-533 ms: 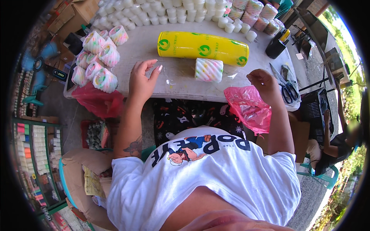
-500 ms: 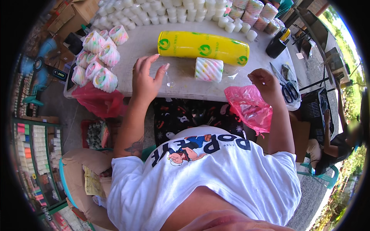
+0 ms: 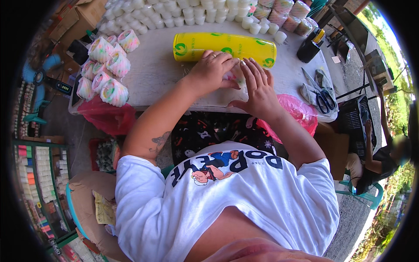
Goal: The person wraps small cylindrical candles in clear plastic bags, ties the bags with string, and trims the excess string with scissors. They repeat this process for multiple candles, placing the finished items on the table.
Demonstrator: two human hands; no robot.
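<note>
A white cylinder with slanting pastel stripes, which looks like a candle (image 3: 236, 77), lies on the table just in front of a yellow roll of cling film (image 3: 224, 46). My left hand (image 3: 214, 70) is bent over its left side, fingers closed against it. Across its right side reaches my right hand (image 3: 260, 89), long fingers stretched and thumb spread apart. Between them, the two hands hide most of the candle. Clear film shows faintly around it, though its edges are hard to make out.
Several twisted pastel candles (image 3: 114, 94) stand at the table's left. White candles (image 3: 174, 15) are stacked along the back. Scissors (image 3: 323, 98) and a black holder (image 3: 310, 47) are on the right. Pink plastic bags (image 3: 294, 114) hang at the front edge. A person (image 3: 386, 159) sits far right.
Both hands have come together from either side of the striped candle and now touch it. Before, they were apart and the candle lay fully visible between them.
</note>
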